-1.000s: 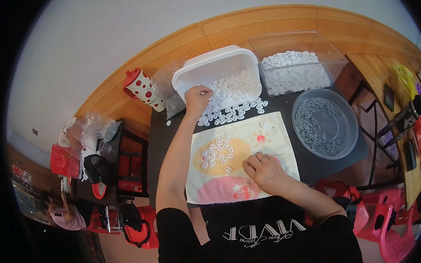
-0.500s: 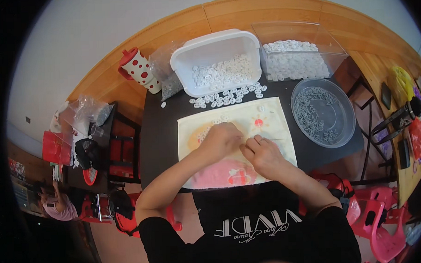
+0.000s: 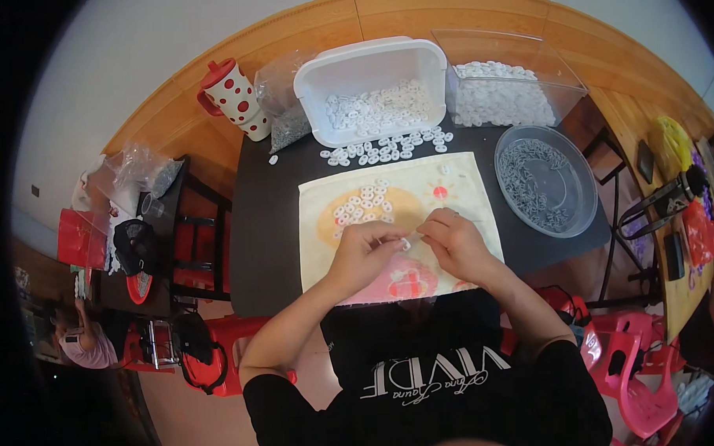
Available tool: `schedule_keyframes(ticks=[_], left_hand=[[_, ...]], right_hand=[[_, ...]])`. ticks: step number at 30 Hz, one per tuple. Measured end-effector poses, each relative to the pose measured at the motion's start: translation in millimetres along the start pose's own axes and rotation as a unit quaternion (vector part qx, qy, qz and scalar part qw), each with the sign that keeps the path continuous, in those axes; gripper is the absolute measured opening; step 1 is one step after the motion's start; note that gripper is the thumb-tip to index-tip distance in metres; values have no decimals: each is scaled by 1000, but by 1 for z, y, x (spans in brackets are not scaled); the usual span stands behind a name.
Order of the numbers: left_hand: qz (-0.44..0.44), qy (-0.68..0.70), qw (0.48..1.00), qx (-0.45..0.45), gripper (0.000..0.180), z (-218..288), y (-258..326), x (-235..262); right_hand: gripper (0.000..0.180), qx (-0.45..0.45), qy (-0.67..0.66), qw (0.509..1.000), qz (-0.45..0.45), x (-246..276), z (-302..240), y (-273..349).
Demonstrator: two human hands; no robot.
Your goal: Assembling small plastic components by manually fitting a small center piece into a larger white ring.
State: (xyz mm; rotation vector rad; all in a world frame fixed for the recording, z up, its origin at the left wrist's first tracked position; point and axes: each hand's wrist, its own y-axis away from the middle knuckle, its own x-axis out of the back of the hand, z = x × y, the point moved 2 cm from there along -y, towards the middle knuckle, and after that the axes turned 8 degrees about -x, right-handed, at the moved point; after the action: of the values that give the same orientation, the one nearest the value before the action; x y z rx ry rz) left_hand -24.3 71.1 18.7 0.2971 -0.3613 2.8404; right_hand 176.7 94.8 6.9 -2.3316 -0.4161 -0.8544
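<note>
Pinching a white piece (image 3: 406, 243) in the left hand (image 3: 366, 256) over the cloth (image 3: 313, 195), probably close in for control. Can't tell the grip of the right hand (image 3: 453, 239), just alongside. Got loose pieces (image 3: 366, 200) nearby, likely for quick grabbing.

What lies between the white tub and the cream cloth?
In the head view, loose white oval pieces are scattered on the dark tabletop between the white tub and the cream cloth.

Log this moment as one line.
left hand: holds white oval piece | right hand: fingers bent, hold unclear | under both: printed cloth | beyond cloth: white tub of white pieces
</note>
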Motion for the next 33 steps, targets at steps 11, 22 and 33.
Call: schedule_keyframes(ticks=[11, 22, 33], left_hand=[[-22, -332, 931, -150, 33, 22, 33, -33], [-10, -360, 909, -211, 26, 14, 38, -34], [76, -257, 936, -230, 26, 17, 31, -36]], right_hand=[[17, -72, -42, 996, -32, 13, 2, -2], [17, -86, 132, 973, 166, 117, 20, 11], [16, -166, 293, 939, 67, 147, 103, 22]])
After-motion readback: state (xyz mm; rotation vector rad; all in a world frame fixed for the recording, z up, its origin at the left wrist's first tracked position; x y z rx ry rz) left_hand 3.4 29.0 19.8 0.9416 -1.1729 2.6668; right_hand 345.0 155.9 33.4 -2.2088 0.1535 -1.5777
